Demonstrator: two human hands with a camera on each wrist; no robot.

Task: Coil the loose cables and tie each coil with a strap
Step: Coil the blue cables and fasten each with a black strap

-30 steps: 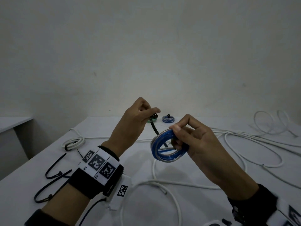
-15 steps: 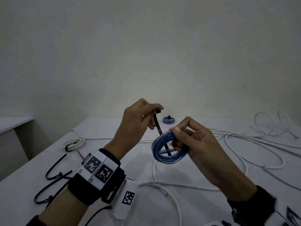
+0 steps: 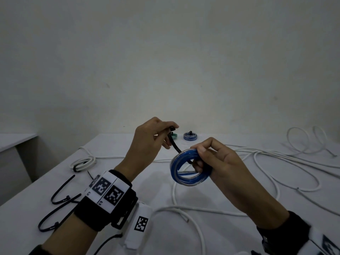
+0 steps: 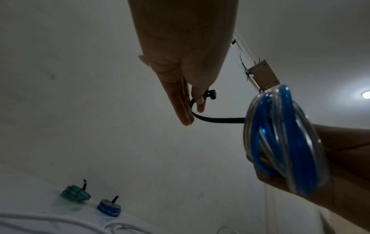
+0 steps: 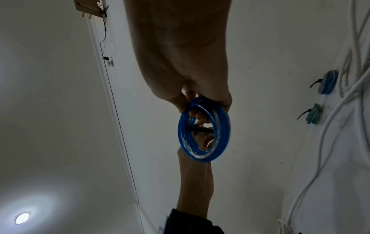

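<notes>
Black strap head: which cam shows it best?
Left wrist. The strap head stands clear against the wall just past the left hand, the band running to the blue coil. Head view shows it small at the fingertips; right wrist shows only the band through the coil.

Dim, grainy views; ceiling lamp [image 5: 22,218] glares; wrist views warp at edges.

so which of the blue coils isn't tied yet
The blue coil held in the right hand; its black strap is only threaded through, while the far small blue coil is already cinched.
</notes>
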